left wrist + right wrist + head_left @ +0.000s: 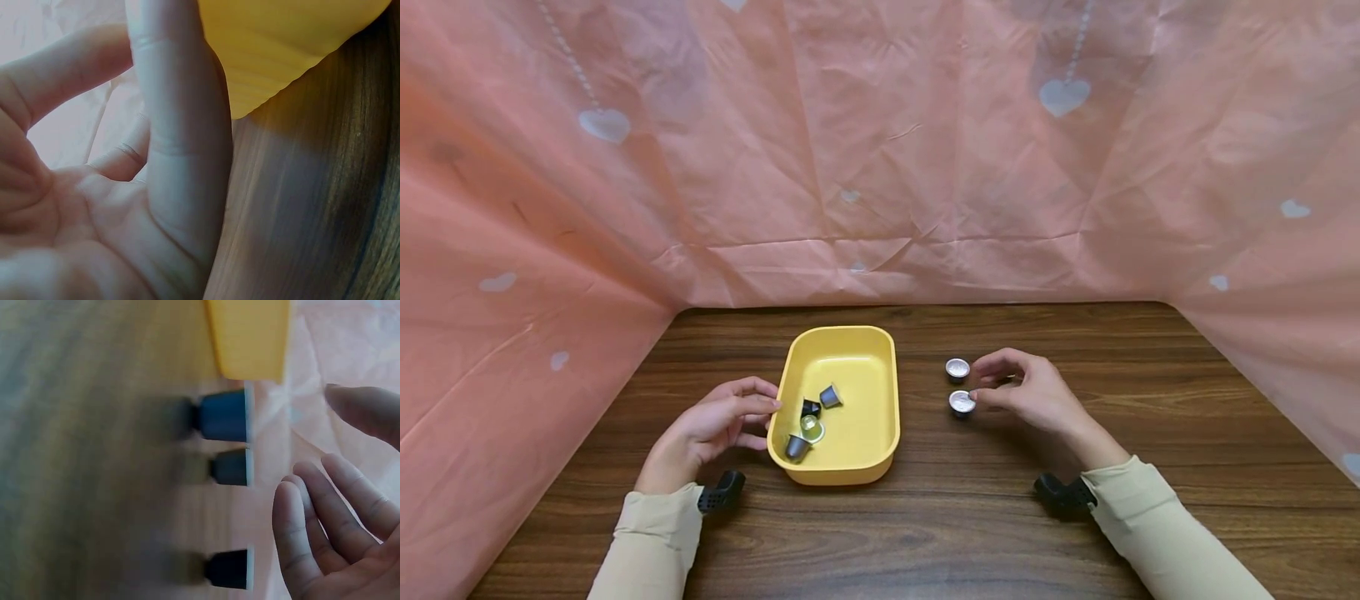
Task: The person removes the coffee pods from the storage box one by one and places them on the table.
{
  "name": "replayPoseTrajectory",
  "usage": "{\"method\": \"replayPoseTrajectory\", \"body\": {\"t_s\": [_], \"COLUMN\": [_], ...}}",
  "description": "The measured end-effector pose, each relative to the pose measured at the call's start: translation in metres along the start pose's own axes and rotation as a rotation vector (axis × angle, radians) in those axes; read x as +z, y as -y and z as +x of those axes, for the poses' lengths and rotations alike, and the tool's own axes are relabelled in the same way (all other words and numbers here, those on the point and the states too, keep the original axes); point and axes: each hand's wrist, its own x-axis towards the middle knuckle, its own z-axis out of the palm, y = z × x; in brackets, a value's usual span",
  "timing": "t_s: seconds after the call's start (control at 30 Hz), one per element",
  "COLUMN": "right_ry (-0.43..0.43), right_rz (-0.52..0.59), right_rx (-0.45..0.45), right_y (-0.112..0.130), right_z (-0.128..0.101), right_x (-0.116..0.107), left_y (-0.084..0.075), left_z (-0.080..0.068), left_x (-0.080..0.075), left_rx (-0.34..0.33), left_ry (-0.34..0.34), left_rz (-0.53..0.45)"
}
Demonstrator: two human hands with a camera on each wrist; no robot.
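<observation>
A yellow tray sits mid-table and holds several small coffee capsules, most dark and one greenish. My left hand lies at the tray's left rim with its fingers loosely curled, holding nothing; in the left wrist view a finger stands beside the tray wall. Right of the tray, two foil-topped capsules stand on the wood, one farther and one nearer. My right hand hovers just right of them with relaxed fingers. The right wrist view shows three capsules in a row, none gripped.
The wooden table is walled on three sides by pink sheeting with white hearts. Black wrist mounts rest on the wood near each sleeve. Bare wood runs along the front and to the right.
</observation>
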Motion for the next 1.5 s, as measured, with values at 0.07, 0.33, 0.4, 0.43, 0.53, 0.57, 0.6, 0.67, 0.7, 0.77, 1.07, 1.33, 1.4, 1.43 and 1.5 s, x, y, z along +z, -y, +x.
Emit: {"method": "replayPoseTrajectory", "body": {"t_s": [0.07, 0.33, 0.4, 0.43, 0.53, 0.57, 0.6, 0.67, 0.7, 0.77, 1.07, 1.33, 1.4, 1.43, 1.5], "right_ry": [-0.001, -0.007, -0.003, 0.0, 0.006, 0.006, 0.006, 0.007, 0.007, 0.005, 0.025, 0.072, 0.08, 0.083, 0.089], "right_rz": [0.044, 0.1, 0.117, 0.13, 0.173, 0.189, 0.199, 0.223, 0.233, 0.244, 0.263, 0.285, 0.267, 0.259, 0.239], "right_rx": [-0.001, 0.025, 0.038, 0.044, 0.058, 0.059, 0.058, 0.057, 0.059, 0.06, 0.056, 0.007, -0.006, -0.014, -0.027], "right_y": [0.003, 0.008, 0.008, 0.008, 0.008, 0.008, 0.009, 0.01, 0.011, 0.012, 0.023, 0.039, 0.043, 0.045, 0.049], "right_z": [0.0, 0.001, 0.001, 0.001, 0.0, 0.0, 0.0, 0.0, 0.0, 0.0, 0.008, 0.019, 0.022, 0.024, 0.027], "right_x": [-0.006, -0.018, -0.018, -0.017, -0.016, -0.016, -0.015, -0.014, -0.013, -0.01, 0.007, 0.023, 0.027, 0.029, 0.033], "left_y": [0.0, 0.0, 0.0, -0.001, -0.001, -0.001, -0.002, -0.002, -0.002, -0.002, -0.001, -0.001, -0.001, -0.002, -0.002], "left_z": [0.0, 0.0, 0.001, 0.001, 0.001, 0.001, 0.001, 0.001, 0.0, 0.0, -0.002, -0.002, -0.003, -0.003, -0.003], "left_x": [0.0, -0.001, -0.001, -0.001, -0.001, 0.0, 0.0, 0.0, -0.001, -0.001, -0.001, 0.001, 0.002, 0.002, 0.002], "left_rx": [0.001, -0.002, -0.003, -0.004, -0.005, -0.004, -0.004, -0.005, -0.006, -0.011, -0.014, 0.01, 0.011, 0.011, 0.011], "left_ry": [0.001, 0.0, 0.002, 0.002, 0.002, 0.002, 0.001, 0.001, 0.001, 0.003, 0.005, 0.008, 0.007, 0.006, 0.005], "left_rz": [0.0, -0.004, -0.005, -0.005, -0.006, -0.006, -0.006, -0.007, -0.008, -0.009, -0.016, -0.003, 0.0, -0.002, -0.002]}}
